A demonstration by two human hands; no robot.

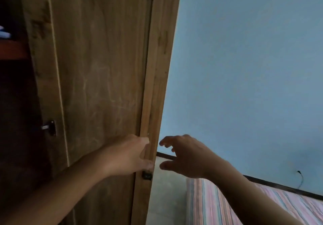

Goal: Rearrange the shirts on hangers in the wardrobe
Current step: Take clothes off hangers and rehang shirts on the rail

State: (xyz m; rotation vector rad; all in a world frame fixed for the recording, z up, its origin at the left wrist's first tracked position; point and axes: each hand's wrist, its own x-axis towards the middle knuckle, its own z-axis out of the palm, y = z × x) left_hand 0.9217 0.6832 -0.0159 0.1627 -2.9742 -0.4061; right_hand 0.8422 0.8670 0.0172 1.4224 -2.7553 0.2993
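Gripping the wardrobe door (pixel 104 67) edge, left hand (pixel 129 154); right hand (pixel 185 154) open.

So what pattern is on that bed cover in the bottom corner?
The bed cover has thin stripes, mainly pink with blue and pale lines, seen in the head view.

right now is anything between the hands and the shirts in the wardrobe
Yes. The wooden wardrobe door stands between them. The left hand grips its outer edge, just above a small dark latch; the right hand hovers open beside that edge, not touching. No shirts or hangers show; the interior at far left is too dark to tell.
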